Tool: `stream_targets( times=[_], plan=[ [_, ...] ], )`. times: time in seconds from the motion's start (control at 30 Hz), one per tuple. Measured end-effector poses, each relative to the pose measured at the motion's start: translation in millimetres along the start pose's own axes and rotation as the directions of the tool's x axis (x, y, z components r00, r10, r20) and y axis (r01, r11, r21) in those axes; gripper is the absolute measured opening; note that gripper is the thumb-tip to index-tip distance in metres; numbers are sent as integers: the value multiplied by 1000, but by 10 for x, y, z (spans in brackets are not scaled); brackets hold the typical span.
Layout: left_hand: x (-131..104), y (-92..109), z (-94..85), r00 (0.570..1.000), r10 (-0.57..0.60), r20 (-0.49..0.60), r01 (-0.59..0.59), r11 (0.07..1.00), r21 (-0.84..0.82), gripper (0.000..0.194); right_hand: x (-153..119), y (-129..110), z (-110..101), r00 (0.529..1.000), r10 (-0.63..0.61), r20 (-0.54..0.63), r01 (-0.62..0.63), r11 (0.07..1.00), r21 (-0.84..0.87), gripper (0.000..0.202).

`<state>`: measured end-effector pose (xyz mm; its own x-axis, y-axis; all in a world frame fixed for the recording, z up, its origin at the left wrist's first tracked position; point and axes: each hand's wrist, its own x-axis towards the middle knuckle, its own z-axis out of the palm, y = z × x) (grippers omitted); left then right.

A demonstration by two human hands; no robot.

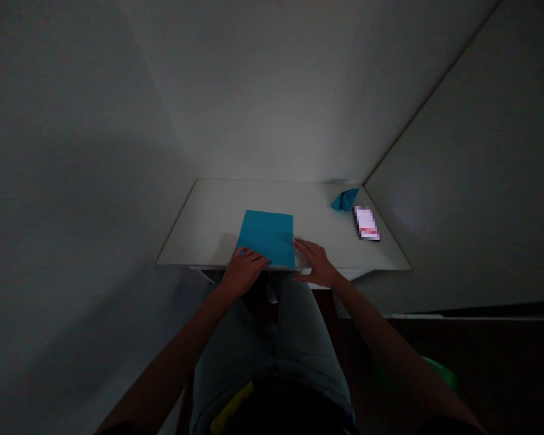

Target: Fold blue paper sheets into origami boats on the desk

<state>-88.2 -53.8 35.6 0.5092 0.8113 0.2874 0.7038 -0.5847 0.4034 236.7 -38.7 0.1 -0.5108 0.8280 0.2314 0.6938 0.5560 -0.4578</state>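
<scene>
A flat sheet of blue paper point(268, 232) lies on the white table point(204, 223), close to its front edge. Across the paper's near left corner rests my left hand point(245, 270), its fingers stretched out over the sheet. My right hand point(316, 263) is at the paper's right side, fingers apart, with the fingertips at or just beside the edge. Whether those fingertips press on the sheet is hard to see. Neither hand is closed around anything.
A folded blue paper shape point(345, 200) stands at the table's back right. Beside it lies a phone point(367, 223) with a lit, blurred screen. Walls border the table at the back and right. Something green point(437, 371) is low on the right.
</scene>
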Motion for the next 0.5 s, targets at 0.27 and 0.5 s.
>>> stream_targets(
  times=[0.27,0.5],
  plan=[
    [616,288,-533,987,161,-8,-161,979,-123,15,151,88,88,997,63,-48,-63,998,-5,41],
    [293,-342,-461,948,-219,-229,102,895,-433,97,149,272,136,994,107,-37,-102,990,100,37]
  ],
)
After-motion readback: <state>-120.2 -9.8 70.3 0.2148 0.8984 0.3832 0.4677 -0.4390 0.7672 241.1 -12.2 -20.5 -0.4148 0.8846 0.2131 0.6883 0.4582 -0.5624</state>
